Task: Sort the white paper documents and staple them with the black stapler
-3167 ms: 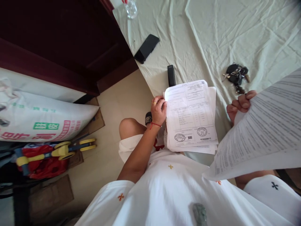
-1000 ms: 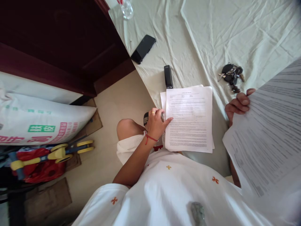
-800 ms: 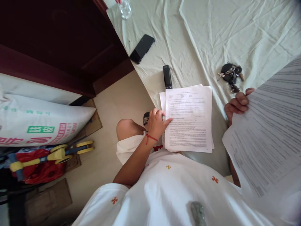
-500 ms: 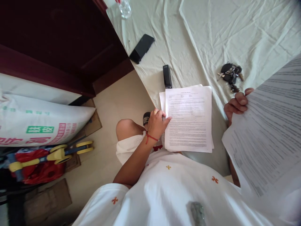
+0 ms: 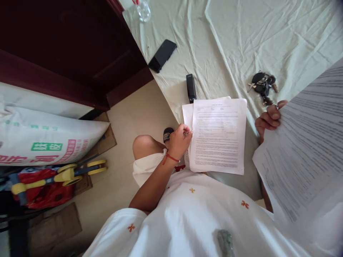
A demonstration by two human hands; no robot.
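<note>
Since the top page point(image 5: 218, 142) slid right, the pile point(image 5: 188, 114) under it shows; the left hand point(image 5: 180, 140) seems to pinch the pile's left edge, the right hand point(image 5: 268, 121) grips sheets point(image 5: 308, 153) beside it.

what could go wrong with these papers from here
The stacked sheets lie unevenly at the edge of the table, so some might slide off. The raised paper, gripped at its edge by the right hand, bends and could crease. That hand is also close to the keys and might knock them.

Keys point(image 5: 259, 84) behind-right of paper stack point(image 5: 218, 142)
</note>
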